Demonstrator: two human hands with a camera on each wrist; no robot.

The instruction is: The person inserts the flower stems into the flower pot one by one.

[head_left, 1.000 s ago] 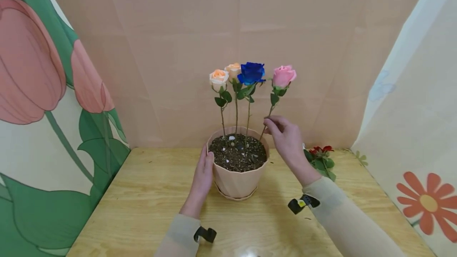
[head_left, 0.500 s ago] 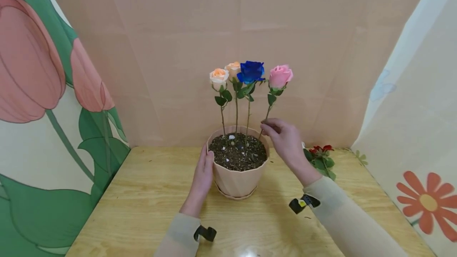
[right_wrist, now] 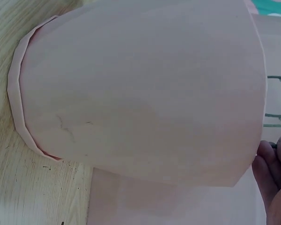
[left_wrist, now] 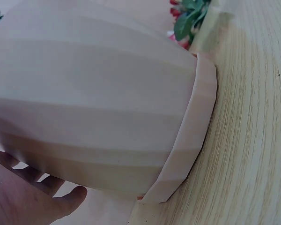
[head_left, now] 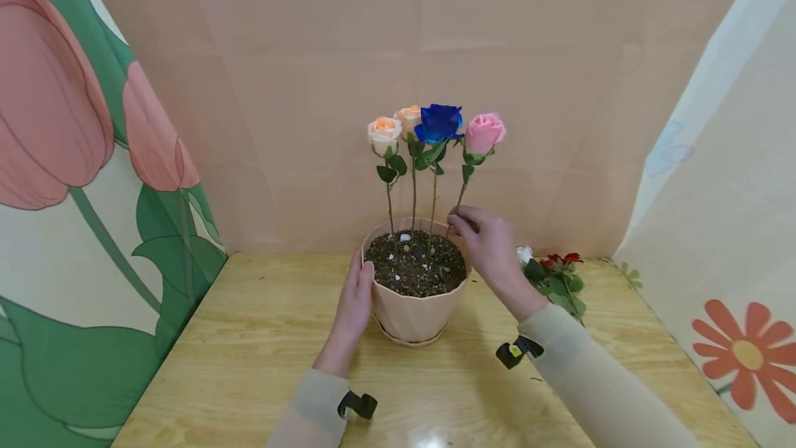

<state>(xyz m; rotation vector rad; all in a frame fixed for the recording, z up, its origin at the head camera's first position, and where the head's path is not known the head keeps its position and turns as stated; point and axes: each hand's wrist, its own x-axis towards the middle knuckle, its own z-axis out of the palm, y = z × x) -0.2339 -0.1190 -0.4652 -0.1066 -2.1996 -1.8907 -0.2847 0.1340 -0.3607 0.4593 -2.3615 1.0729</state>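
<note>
In the head view my right hand (head_left: 488, 244) pinches the stem of a pink rose (head_left: 485, 133) low down, just above the right side of the pot. My left hand (head_left: 353, 296) rests against the left side of the pale pink flowerpot (head_left: 417, 316), its fingers (left_wrist: 49, 183) lying along the outer wall in the left wrist view. Dark soil (head_left: 413, 272) with small white stones fills the pot. A blue rose (head_left: 439, 123), a peach-white rose (head_left: 384, 133) and a second peach rose (head_left: 408, 116) stand upright in it. The lower end of the pink rose's stem is hidden behind my fingers.
Right of the pot, a red flower (head_left: 562, 261) and a white flower (head_left: 524, 254) with green leaves lie on the wooden table (head_left: 249, 351). A saucer (left_wrist: 189, 140) sits under the pot. A plain backdrop (head_left: 311, 88) hangs behind, with printed sheets at both sides.
My right hand has moved a little left and down with the pink rose, whose bloom now stands nearer the blue one. The left hand stays against the pot.
</note>
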